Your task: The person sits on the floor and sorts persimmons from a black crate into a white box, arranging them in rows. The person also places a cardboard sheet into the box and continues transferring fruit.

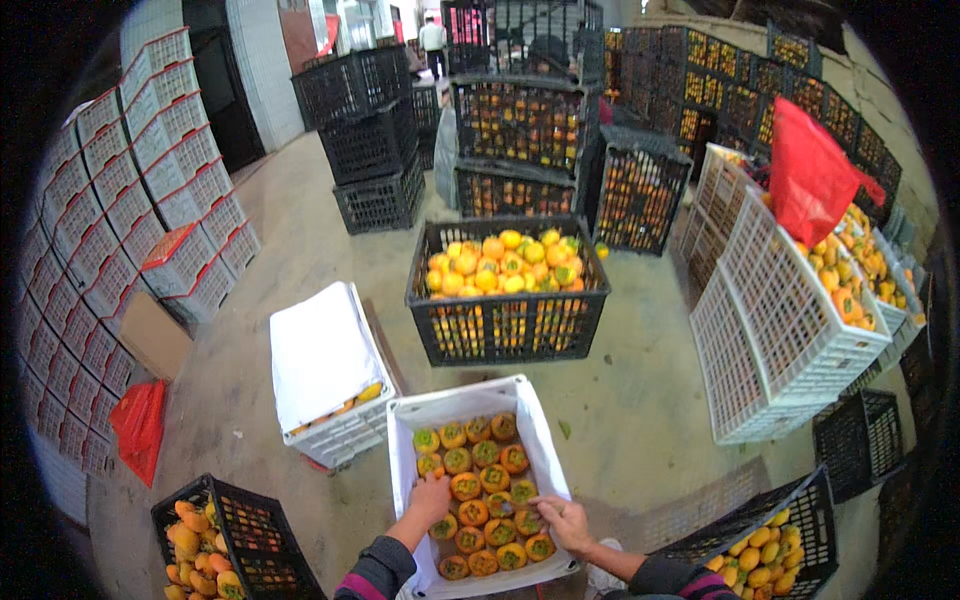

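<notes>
A white plastic crate with a pale liner [551,450] is before me. Rows of orange-green persimmons [494,478] lie in it, most with their leafy calyx up. My left hand [430,499] is inside the crate's left side, its fingers on a persimmon [430,463] at the row's left end. At the right side, my right hand [566,525] has its fingers drawn together over the fruit. Whether something is between those fingers cannot be made out; the persimmon [528,522] beside them is partly covered.
A black crate heaped with persimmons [506,330] stands ahead. A paper-covered white crate [322,352] is at left. Black fruit crates flank me at lower left [259,532] and lower right [817,517]. Stacked white crates [780,315] rise at right. A person [433,41] stands far back.
</notes>
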Action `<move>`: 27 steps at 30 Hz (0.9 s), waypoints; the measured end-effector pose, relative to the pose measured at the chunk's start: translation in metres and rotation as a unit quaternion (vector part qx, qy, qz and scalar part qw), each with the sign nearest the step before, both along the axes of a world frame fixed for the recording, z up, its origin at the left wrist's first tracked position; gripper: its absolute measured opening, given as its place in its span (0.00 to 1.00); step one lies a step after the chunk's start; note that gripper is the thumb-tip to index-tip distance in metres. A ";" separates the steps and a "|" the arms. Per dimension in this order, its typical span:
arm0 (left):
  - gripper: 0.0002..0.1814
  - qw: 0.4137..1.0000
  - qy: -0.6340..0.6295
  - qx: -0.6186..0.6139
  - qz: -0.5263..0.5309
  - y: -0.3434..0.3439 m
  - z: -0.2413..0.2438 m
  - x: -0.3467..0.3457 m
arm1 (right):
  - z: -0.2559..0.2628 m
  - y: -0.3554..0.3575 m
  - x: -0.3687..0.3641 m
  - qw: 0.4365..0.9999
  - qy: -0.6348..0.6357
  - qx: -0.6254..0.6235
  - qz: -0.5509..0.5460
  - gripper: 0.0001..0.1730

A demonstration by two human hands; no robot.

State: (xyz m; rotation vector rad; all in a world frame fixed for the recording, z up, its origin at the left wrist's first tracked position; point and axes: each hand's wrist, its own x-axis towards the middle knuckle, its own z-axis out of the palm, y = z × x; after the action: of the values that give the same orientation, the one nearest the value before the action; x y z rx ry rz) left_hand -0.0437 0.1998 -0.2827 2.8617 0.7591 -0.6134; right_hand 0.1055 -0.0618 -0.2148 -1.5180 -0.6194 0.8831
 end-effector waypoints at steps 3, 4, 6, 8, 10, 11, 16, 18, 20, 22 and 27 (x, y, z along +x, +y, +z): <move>0.25 0.995 0.083 -0.049 -0.004 0.001 0.002 0.000 | 0.005 0.000 -0.006 1.000 0.018 -0.002 -0.003 0.16; 0.25 0.989 0.114 -0.094 0.024 0.003 0.009 0.001 | 0.008 0.001 -0.007 1.000 0.022 0.005 -0.001 0.17; 0.25 0.994 0.082 -0.077 0.013 -0.002 0.026 0.001 | 0.012 0.001 -0.007 0.999 0.030 0.015 0.002 0.17; 0.22 0.996 0.018 -0.084 0.024 -0.020 0.065 0.002 | -0.005 -0.003 -0.002 1.000 -0.020 0.003 -0.007 0.18; 0.21 0.981 -0.173 -0.087 0.009 -0.027 0.098 -0.014 | -0.009 0.000 -0.002 0.999 -0.038 0.006 -0.011 0.18; 0.20 0.960 -0.266 -0.086 0.001 -0.030 0.111 -0.025 | -0.007 0.001 -0.004 0.999 -0.033 0.013 -0.012 0.18; 0.20 0.821 -0.545 0.015 0.171 -0.037 0.129 -0.114 | -0.003 0.005 -0.006 1.000 -0.020 0.010 -0.022 0.19; 0.18 0.723 -0.585 -0.048 0.365 -0.043 0.091 -0.157 | -0.002 0.004 -0.003 0.999 -0.033 0.010 -0.018 0.20; 0.11 0.720 -0.584 0.046 0.372 -0.044 0.037 -0.206 | 0.003 0.009 -0.007 0.999 -0.033 0.013 -0.017 0.19; 0.12 0.773 -0.492 -0.024 0.399 -0.060 0.000 -0.234 | -0.005 0.006 -0.004 0.999 -0.041 0.005 -0.025 0.19; 0.16 0.559 -0.479 -0.310 0.602 -0.074 -0.092 -0.244 | -0.019 0.009 0.000 0.999 -0.046 0.009 -0.022 0.15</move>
State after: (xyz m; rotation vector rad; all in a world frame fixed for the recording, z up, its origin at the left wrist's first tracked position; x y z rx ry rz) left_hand -0.2873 0.1261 -0.3744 1.0716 1.4512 0.6984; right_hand 0.1057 -0.0529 -0.2341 -1.5558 -0.6567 0.7763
